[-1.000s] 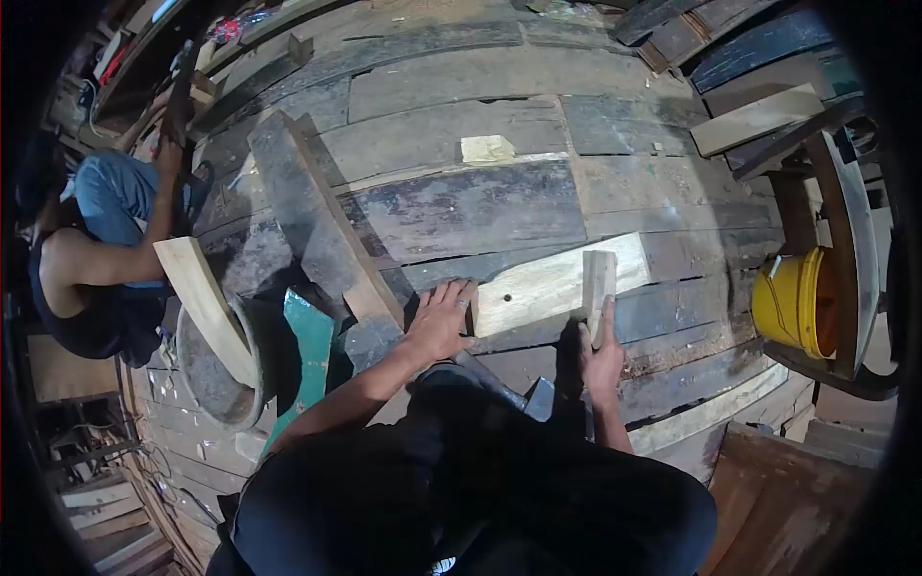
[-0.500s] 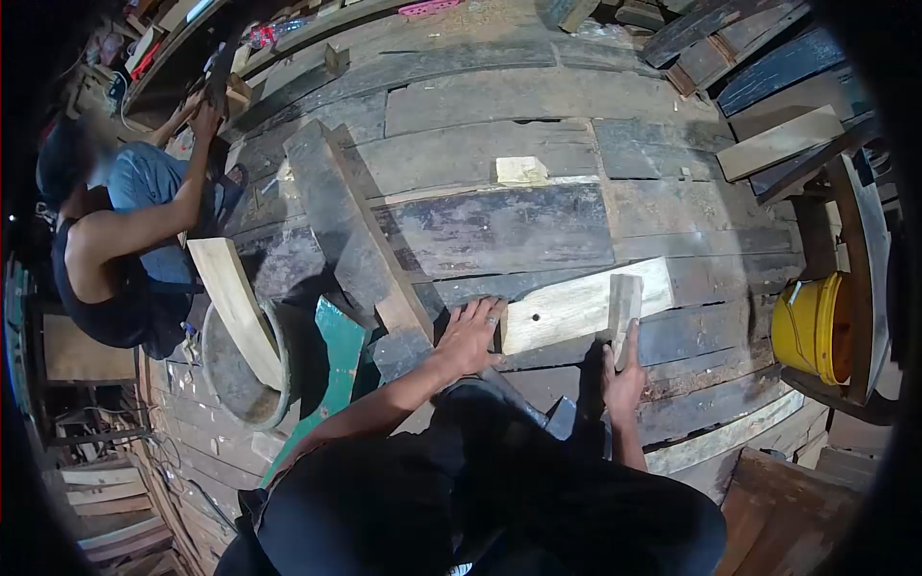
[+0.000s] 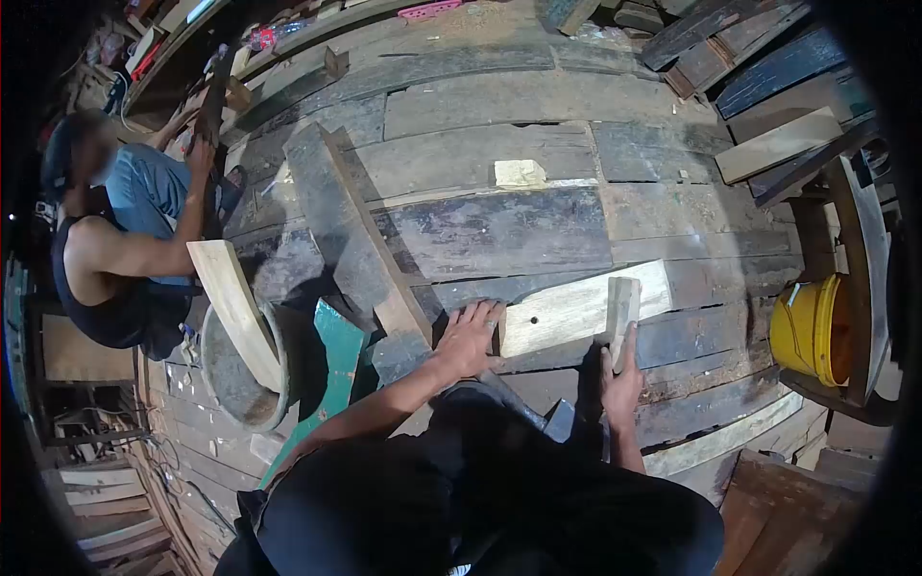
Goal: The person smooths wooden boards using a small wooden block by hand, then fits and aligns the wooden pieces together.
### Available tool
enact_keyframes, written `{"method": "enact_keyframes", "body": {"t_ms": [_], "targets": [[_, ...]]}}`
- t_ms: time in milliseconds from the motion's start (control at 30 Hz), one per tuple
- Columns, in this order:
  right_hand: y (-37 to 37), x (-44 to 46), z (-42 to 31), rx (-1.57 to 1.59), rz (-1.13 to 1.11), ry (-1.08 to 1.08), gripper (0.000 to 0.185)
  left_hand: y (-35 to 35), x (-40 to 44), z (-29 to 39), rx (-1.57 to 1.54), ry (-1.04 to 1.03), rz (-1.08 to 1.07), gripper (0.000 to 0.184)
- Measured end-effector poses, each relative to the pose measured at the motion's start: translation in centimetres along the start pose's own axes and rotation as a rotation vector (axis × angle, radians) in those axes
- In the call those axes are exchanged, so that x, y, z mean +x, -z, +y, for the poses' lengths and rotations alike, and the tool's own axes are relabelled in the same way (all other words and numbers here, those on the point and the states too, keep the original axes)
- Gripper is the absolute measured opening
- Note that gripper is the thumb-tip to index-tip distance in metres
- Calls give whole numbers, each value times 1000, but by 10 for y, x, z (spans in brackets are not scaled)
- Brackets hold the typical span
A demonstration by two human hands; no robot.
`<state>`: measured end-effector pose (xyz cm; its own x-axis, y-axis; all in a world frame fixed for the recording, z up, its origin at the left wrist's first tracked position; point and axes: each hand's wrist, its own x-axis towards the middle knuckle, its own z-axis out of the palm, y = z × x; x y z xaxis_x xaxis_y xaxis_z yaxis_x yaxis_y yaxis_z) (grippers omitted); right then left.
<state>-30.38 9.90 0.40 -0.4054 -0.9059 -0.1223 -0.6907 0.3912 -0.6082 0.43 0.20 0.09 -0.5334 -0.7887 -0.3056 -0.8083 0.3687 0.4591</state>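
Spreading my left hand (image 3: 468, 344) by the left edge of the pale board (image 3: 562, 312), I grip a wooden piece (image 3: 623, 305) across its right part with my right hand (image 3: 622, 386); floorboards (image 3: 471, 101) stretch beyond.

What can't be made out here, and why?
Head view: lower end of the wooden piece, partly covered by the right hand.
Head view: palm of the left hand, hidden beneath it.
Head view: inside bottom of the yellow bucket, behind its wall.
Head view: some of the basin, behind the leaning plank.

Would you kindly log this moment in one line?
left hand: at left end of pale board | right hand: holding wooden block
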Motion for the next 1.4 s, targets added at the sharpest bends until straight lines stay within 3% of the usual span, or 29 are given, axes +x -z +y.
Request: {"method": "enact_keyframes", "body": {"t_ms": [333, 400, 500, 733, 967, 1300, 1400], "targets": [[3, 0, -3, -3, -63, -68, 75, 1, -1, 1, 2, -7, 8, 107], [-3, 0, 2, 26, 55, 86, 76, 2, -1, 1, -5, 1, -3, 108], [1, -1, -4, 21, -6, 0, 77, 3, -1, 2, -3, 7, -16, 108], [-5, 0, 7, 75, 43, 72, 76, 3, -2, 2, -10, 10, -14, 108], [8, -1, -11, -15, -76, -104, 75, -3, 2, -3, 37, 20, -46, 107], [-4, 1, 6, 2, 35, 55, 77, 3, 1, 0, 1, -12, -4, 110], [0, 1, -2, 17, -27, -60, 78, 2, 0, 0, -5, -18, 9, 110]]}}
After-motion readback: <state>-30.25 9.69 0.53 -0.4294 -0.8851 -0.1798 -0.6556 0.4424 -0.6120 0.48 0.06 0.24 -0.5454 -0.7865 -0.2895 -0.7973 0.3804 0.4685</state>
